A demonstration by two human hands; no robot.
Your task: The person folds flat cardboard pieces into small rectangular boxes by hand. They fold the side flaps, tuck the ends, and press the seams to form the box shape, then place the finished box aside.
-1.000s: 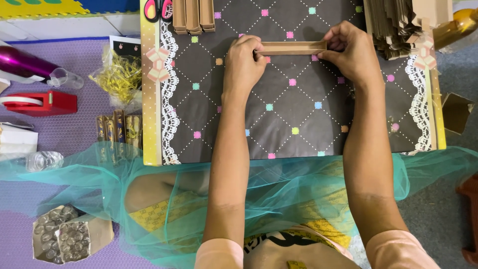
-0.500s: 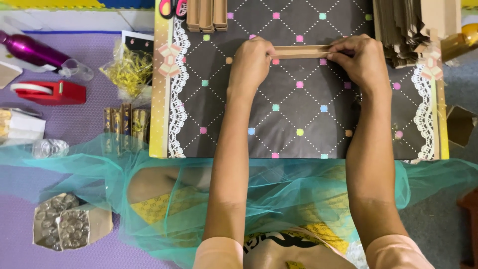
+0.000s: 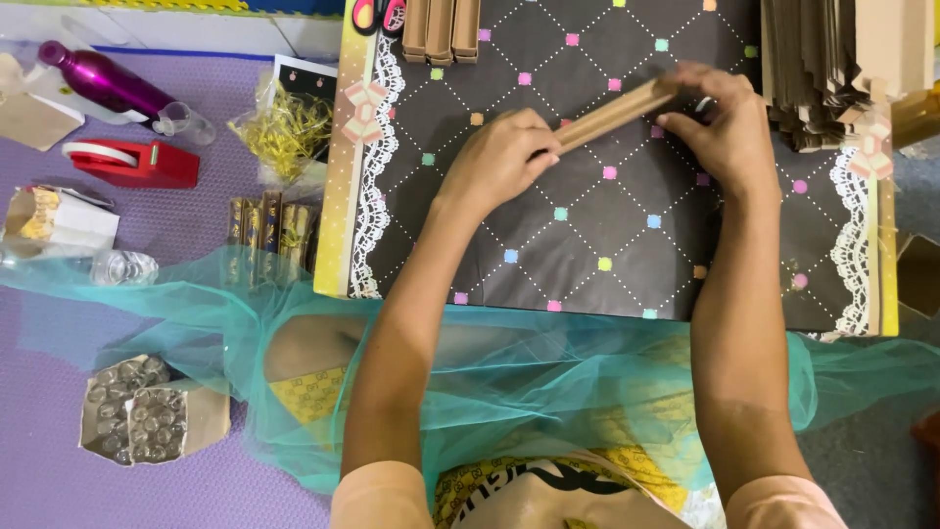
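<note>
While the see-through teal cloth (image 3: 548, 382) lay over the lap nearest the camera, the dark board (image 3: 587, 245) sat past it as a flat work top. Above it, the left hand (image 3: 494, 162) and right hand (image 3: 720, 132) each closed around one end of a long brown cardboard strip (image 3: 612, 113), holding it tilted. Farthest back lay more folded brown strips (image 3: 441, 29).

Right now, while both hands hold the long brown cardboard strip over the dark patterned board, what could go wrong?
1. The cardboard strip is gripped only at its ends by the left hand and right hand; uneven pressure might bend or crease it.
2. The right hand works close to the stack of cardboard pieces; a wide movement could knock it over.
3. The teal netting lies along the patterned board edge and may snag.
</note>
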